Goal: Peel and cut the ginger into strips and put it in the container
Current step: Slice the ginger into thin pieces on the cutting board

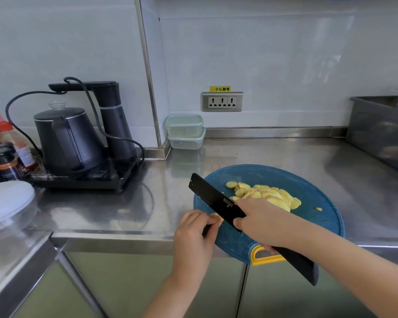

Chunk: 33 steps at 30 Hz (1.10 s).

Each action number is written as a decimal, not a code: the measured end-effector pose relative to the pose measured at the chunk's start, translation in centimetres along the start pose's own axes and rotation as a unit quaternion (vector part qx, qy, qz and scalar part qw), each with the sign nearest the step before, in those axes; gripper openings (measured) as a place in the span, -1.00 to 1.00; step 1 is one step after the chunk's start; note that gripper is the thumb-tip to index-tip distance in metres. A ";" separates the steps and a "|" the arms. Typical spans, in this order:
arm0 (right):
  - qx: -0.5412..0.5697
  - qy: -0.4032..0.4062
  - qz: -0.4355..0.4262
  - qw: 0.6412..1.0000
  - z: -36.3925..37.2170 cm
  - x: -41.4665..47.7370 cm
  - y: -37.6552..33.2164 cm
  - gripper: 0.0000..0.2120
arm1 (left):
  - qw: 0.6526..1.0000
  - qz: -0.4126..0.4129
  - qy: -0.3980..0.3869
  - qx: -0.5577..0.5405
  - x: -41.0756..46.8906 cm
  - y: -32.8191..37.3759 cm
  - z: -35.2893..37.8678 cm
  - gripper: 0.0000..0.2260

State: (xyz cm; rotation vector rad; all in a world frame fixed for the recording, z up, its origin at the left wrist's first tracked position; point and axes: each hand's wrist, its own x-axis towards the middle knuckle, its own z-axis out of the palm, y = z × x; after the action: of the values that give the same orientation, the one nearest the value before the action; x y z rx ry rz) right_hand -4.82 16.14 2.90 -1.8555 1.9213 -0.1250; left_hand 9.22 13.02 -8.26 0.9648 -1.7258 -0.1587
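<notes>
Steel bench point(285, 152), blue board point(308, 180): ginger's roughly halfway.
Peeled slices point(269, 196) are piled on the board. Hands: right hand point(260, 223) grips the cleaver point(214, 198), left hand point(195, 235) pinches a small nub point(215, 218). No strips yet, and the containers point(185, 131) look empty.

The right hand point(264, 223) covers some ginger slices point(271, 193) on the cutting board point(308, 180). Far left of it, a bowl point(9, 200) is cropped.

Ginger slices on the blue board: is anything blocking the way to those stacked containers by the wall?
Nothing visible does: only bare steel counter lies between the ginger slices and the stacked containers. The top one seems lidded, though.
</notes>
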 end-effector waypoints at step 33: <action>-0.071 -0.049 0.011 0.996 0.7 1.8 -0.7 -0.85 | 1.000 0.002 0.015 0.026 -0.3 -0.1 0.3 -0.87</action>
State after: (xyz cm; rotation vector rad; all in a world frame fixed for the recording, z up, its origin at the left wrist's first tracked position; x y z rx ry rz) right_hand -3.87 14.54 2.09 -1.8942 1.9262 0.1106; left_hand 9.07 13.03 -8.68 0.9978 -1.7107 -0.0965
